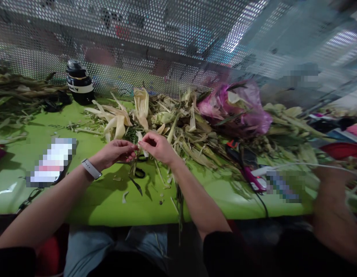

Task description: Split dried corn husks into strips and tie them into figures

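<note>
My left hand (117, 151), a pale watch band (92, 169) on its wrist, meets my right hand (159, 147) over the front middle of the table. Fingertips of both are pinched closed around a pale strip of corn husk (140, 138); the exact grip is partly hidden by the fingers. Under the hands lie black loops (139, 173) that look like scissor handles, beside a dark leaf piece (136, 186). Just beyond are a fanned-out pale husk (117, 121), an upright folded husk (141, 105) and a heap of dry husks (192, 134).
The green table (109, 209) ends at a perforated metal screen (167, 50). A lit phone (53, 161) lies left, with a black bottle (79, 82) behind. To the right are a pink plastic bag (236, 104), a cable (261, 204), another phone (284, 186) and another person's arm (334, 207).
</note>
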A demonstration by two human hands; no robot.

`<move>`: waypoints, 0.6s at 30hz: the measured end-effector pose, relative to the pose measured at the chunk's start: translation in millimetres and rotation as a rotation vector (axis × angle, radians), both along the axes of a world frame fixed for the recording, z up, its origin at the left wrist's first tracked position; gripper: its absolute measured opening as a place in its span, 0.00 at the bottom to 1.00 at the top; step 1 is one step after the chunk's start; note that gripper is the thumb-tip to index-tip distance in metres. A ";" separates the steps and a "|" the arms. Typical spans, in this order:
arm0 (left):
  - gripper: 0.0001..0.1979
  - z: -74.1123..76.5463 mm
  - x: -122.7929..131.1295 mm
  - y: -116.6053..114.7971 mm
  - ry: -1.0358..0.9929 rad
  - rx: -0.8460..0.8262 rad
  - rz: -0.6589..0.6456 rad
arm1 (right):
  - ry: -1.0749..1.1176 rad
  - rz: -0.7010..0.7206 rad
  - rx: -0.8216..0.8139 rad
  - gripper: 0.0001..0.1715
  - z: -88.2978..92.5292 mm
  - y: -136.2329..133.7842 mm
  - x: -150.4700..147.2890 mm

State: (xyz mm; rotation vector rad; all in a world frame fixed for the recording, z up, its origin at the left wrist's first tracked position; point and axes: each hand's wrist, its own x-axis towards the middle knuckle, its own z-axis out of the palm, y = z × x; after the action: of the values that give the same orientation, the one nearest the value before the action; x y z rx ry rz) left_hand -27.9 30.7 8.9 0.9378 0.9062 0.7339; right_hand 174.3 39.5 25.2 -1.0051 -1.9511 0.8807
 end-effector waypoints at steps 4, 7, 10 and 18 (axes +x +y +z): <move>0.11 -1.3 0.5 -2.0 0.068 0.080 -0.028 | 0.017 0.061 -0.007 0.11 1.6 -4.9 -3.0; 0.12 2.0 2.3 -5.4 0.107 0.125 -0.051 | 0.020 0.059 0.005 0.11 -1.3 -4.4 -4.3; 0.14 6.4 4.6 -8.7 0.122 0.172 -0.121 | 0.009 0.058 -0.001 0.11 -5.4 -2.4 -5.2; 0.15 8.2 9.6 -12.4 0.204 0.373 -0.224 | 0.029 0.044 -0.078 0.16 -7.3 -3.1 -6.5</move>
State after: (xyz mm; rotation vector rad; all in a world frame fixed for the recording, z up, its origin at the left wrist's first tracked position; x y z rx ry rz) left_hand -18.3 18.3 17.2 1.4408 0.8374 0.6323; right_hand 167.8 36.4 17.9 -0.9915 -1.9337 0.9979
